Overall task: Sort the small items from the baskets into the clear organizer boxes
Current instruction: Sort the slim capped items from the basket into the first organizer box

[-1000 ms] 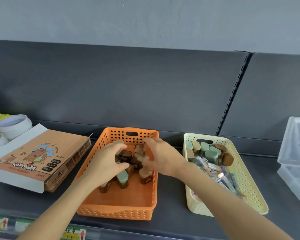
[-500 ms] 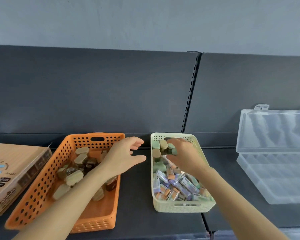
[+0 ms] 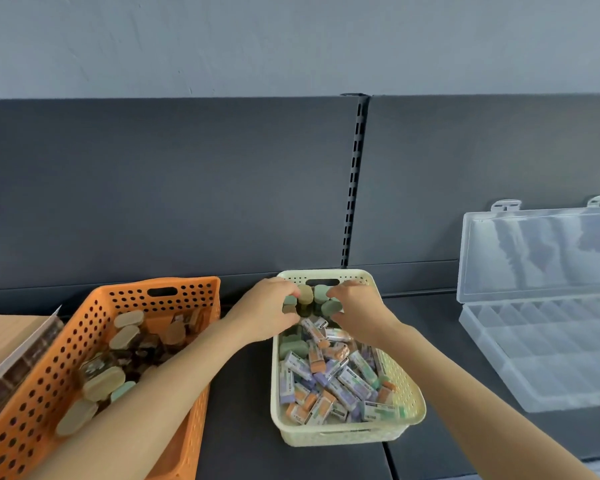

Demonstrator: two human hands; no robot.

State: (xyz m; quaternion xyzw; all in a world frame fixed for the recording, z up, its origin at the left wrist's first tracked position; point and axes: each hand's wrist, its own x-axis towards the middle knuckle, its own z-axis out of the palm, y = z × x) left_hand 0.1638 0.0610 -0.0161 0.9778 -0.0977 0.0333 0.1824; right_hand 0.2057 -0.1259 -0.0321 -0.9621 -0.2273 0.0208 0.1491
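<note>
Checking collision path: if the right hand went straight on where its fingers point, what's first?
The green-capped items at the far end of the cream basket, right at the fingertips of the right hand; it may already touch them, depth unclear. The left hand lies beyond.

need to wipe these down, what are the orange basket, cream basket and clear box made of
Orange basket: moulded plastic by the look, matte, with round holes and a handle slot. Cream basket: likely the same plastic, matte, perforated walls. Clear box: rigid transparent plastic, glossy; its raised lid shows reflections.
</note>
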